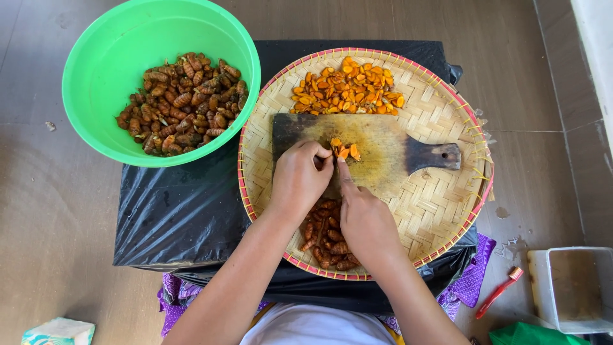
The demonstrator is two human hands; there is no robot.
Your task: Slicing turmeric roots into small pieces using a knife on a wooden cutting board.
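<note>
Turmeric slices [345, 151], bright orange, are seen on the wooden cutting board [383, 150], right at the fingertips of both hands. The left hand [299, 179] is curled tight, its fingers bunched down on the board beside the slices; what is pinched under them cannot be made out. The right hand [365, 220] is partly closed, with its forefinger stretched forward to touch the cut pieces. The board is laid in a round woven tray [440, 204], where a heap of cut slices [346, 88] is piled at the far side and whole brown roots [327, 246] are heaped near the wrists. More whole roots are held in the green plastic bowl [108, 57].
</note>
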